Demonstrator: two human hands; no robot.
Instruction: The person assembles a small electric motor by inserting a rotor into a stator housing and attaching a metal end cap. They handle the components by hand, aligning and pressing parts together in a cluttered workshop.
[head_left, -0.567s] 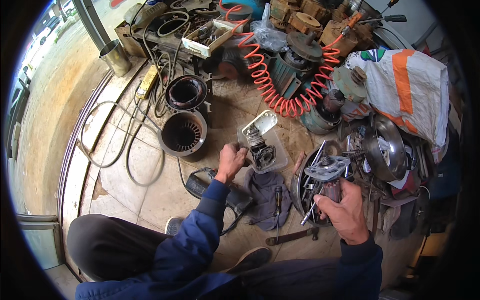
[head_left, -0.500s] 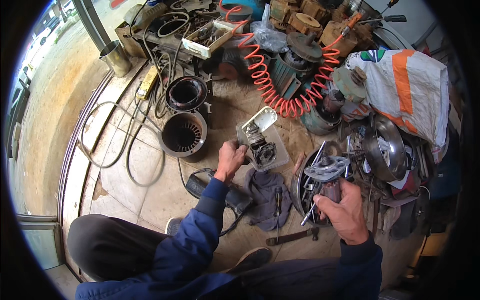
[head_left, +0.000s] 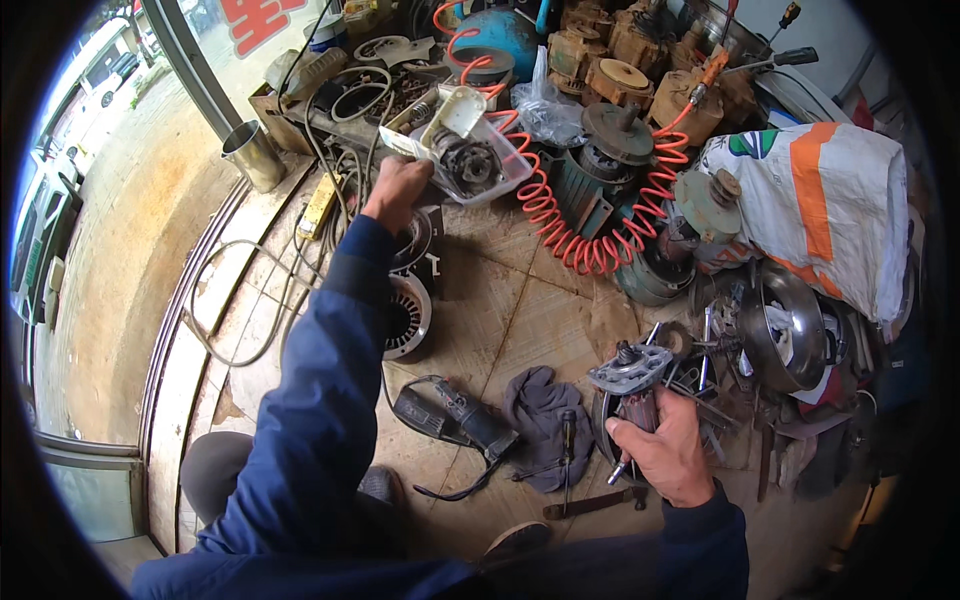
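Observation:
Far out at the upper middle, my left hand [head_left: 398, 188] is closed on the near-left edge of a clear plastic box [head_left: 510, 187]. Dark greasy metal parts [head_left: 467, 165] and a cream plastic cover [head_left: 458, 112] lie in that box. My right hand [head_left: 668, 455], lower right, grips a motor rotor [head_left: 637, 412] by its reddish-brown body. A grey metal end plate [head_left: 630, 370] tops the rotor, its shaft stub pointing up. Behind my right hand sits a round pan of tools, mostly covered. My left fingertips are partly hidden by the box.
On the floor are a black corded power tool [head_left: 455, 415], a grey rag [head_left: 540, 420], a screwdriver [head_left: 568, 445] and a hammer [head_left: 595, 502]. A hollow motor housing [head_left: 408, 318] stands beside my left sleeve. A coiled orange hose [head_left: 590, 262] loops before old motors and a white sack [head_left: 770, 200].
My left hand has carried the plastic box away from me, off the floor near the rag toward the cluttered shelf. My right hand keeps the rotor, slightly lower.

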